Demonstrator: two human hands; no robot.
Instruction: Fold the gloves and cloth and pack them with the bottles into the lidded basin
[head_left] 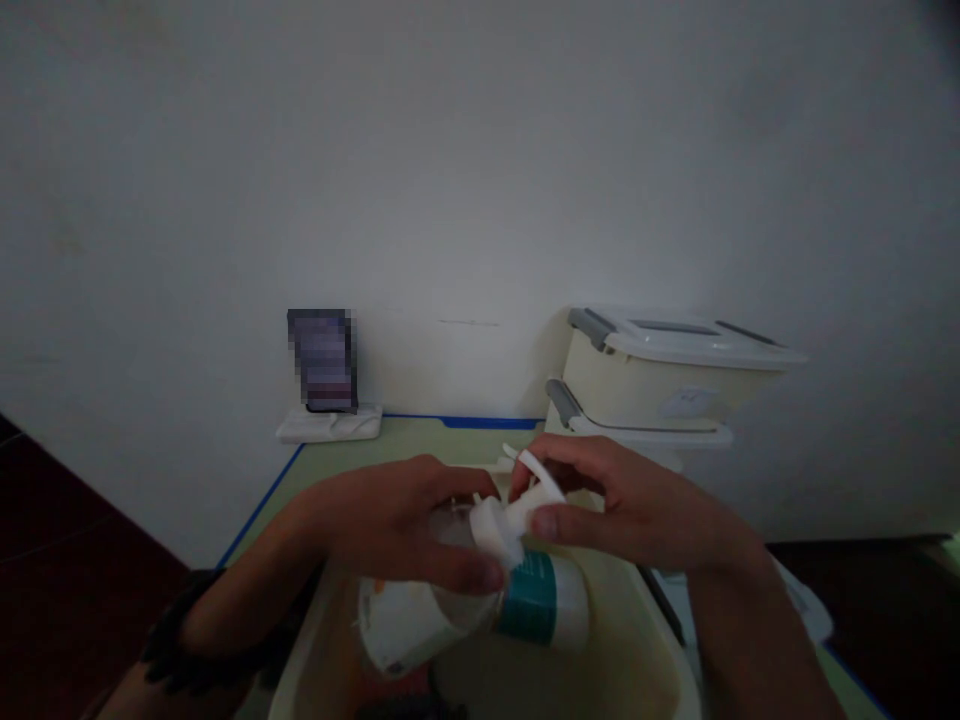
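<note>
A white spray bottle [412, 620] lies tilted over a cream bin, its base toward the lower left. My left hand [397, 520] is closed around its upper part, thumb near the collar. On the bottle's neck is a white spray head [499, 530] with a curved lever. My right hand [592, 500] pinches that head between thumb and fingers. Beneath the hands, a white bottle with a teal label [529, 600] rests in the bin [637, 640], partly covered by the spray bottle.
Dark and reddish items [397, 690] lie low in the bin, too dim to name. Stacked lidded storage boxes [645, 385] stand at the back right. A blurred-out screen [326, 360] sits on a white stand [330, 425] at the back left of the green table [420, 436], against a wall.
</note>
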